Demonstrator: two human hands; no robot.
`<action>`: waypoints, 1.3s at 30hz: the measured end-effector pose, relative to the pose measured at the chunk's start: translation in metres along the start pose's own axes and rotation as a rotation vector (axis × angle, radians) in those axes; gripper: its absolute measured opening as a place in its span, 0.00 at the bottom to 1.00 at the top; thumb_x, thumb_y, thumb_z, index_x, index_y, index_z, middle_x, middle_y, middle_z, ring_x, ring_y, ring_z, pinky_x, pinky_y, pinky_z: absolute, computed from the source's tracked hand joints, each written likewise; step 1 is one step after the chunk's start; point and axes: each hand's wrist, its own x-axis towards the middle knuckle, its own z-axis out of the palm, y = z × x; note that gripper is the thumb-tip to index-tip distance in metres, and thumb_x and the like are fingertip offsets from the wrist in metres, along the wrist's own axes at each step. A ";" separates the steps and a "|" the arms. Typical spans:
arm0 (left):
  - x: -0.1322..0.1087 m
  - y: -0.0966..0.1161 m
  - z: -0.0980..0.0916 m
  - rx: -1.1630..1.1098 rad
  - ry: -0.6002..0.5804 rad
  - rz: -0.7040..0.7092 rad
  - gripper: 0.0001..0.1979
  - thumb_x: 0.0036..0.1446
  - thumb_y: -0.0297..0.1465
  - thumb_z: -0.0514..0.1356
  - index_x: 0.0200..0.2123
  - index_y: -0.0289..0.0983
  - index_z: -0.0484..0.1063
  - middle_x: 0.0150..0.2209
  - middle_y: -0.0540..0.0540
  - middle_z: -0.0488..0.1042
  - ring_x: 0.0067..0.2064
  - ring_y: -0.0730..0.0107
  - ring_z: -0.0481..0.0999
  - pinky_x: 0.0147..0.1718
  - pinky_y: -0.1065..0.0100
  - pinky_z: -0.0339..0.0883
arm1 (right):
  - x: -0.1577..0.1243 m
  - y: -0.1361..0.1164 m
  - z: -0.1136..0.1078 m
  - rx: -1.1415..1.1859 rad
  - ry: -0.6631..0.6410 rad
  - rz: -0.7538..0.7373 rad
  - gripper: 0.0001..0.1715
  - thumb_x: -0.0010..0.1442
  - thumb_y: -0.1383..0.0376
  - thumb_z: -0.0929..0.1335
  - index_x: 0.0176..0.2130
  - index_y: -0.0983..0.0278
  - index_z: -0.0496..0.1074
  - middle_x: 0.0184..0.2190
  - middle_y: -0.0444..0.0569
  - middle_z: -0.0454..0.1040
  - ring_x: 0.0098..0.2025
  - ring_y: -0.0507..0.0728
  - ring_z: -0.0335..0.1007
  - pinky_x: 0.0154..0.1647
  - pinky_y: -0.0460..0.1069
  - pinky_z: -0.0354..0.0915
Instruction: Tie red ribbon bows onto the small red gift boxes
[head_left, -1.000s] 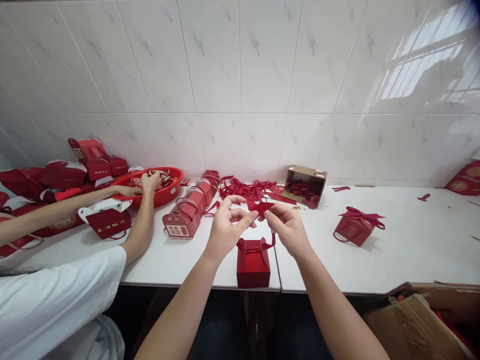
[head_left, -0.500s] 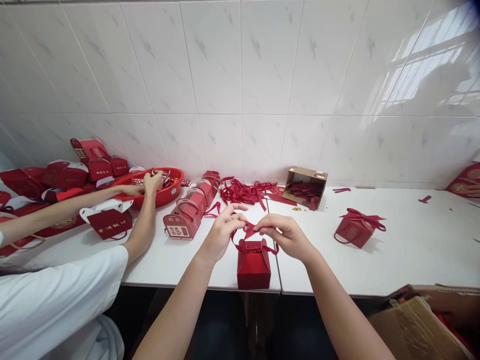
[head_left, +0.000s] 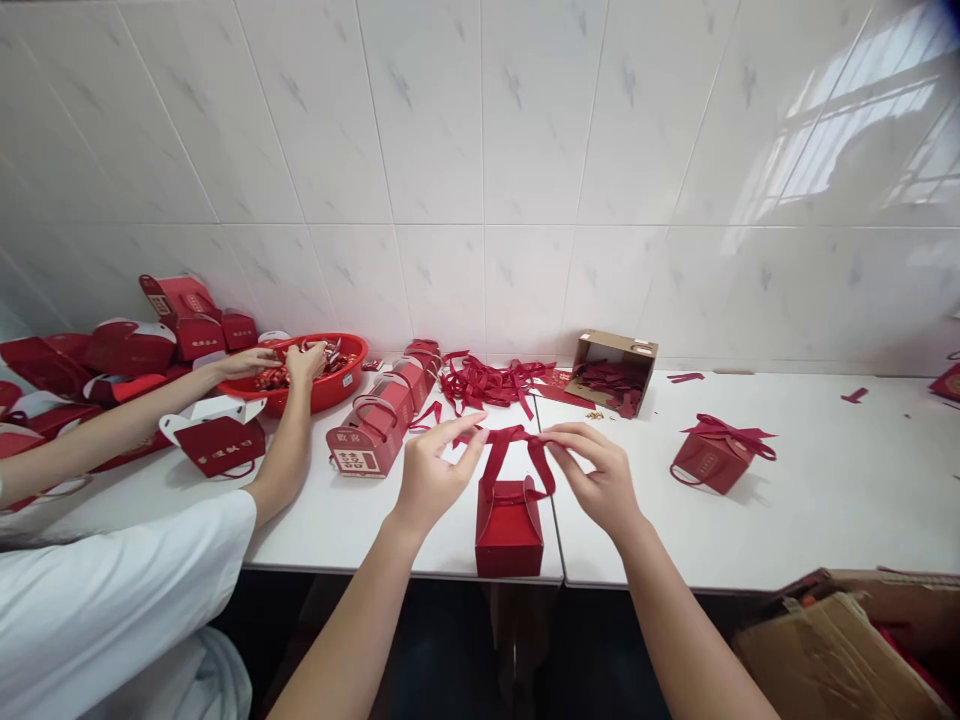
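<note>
A small red gift box stands upright at the table's front edge, straight before me. Above it a dark red ribbon rises in a loop from the box top, with a crossing or knot between my hands. My left hand pinches one side of the ribbon between thumb and fingers. On the other side, my right hand holds the ribbon at its fingertips. Both hands are raised above the box, and the ribbon is stretched between them.
A finished-looking box with a bow stands to the right. Loose ribbons lie by an open carton. Handled boxes line up left of centre. A co-worker's hands reach into a red basin. A cardboard box sits front right.
My hands have moved apart, drawing the ribbon out between them into a raised loop above the box. The co-worker's far hand has shifted back at the basin.
</note>
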 end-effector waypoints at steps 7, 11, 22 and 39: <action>-0.053 -0.094 -0.049 0.356 0.180 -0.182 0.08 0.51 0.36 0.59 0.33 0.38 0.73 0.25 0.52 0.66 0.29 0.71 0.70 0.27 0.73 0.65 | -0.081 0.053 -0.058 -0.236 0.156 0.547 0.16 0.57 0.54 0.66 0.31 0.64 0.74 0.28 0.51 0.76 0.32 0.59 0.73 0.35 0.51 0.66; -0.092 -0.138 -0.057 0.411 0.078 -0.320 0.06 0.49 0.34 0.58 0.25 0.38 0.70 0.24 0.51 0.67 0.28 0.69 0.71 0.27 0.71 0.65 | -0.123 0.092 -0.074 -0.327 0.038 0.832 0.22 0.52 0.49 0.65 0.31 0.65 0.74 0.28 0.54 0.77 0.31 0.63 0.74 0.33 0.54 0.68; -0.071 -0.088 0.014 -0.070 -0.116 -0.246 0.08 0.55 0.34 0.58 0.37 0.38 0.65 0.39 0.46 0.68 0.46 0.65 0.70 0.52 0.61 0.60 | -0.087 0.052 0.010 -0.067 -0.178 0.503 0.18 0.64 0.56 0.60 0.46 0.63 0.70 0.44 0.55 0.74 0.48 0.60 0.70 0.50 0.57 0.65; -0.069 -0.095 0.016 -0.086 -0.252 -0.357 0.13 0.54 0.41 0.57 0.33 0.39 0.59 0.22 0.57 0.55 0.25 0.75 0.59 0.29 0.72 0.55 | -0.085 0.052 0.025 0.333 -0.217 0.635 0.15 0.58 0.57 0.66 0.30 0.61 0.56 0.20 0.36 0.54 0.19 0.47 0.49 0.21 0.44 0.51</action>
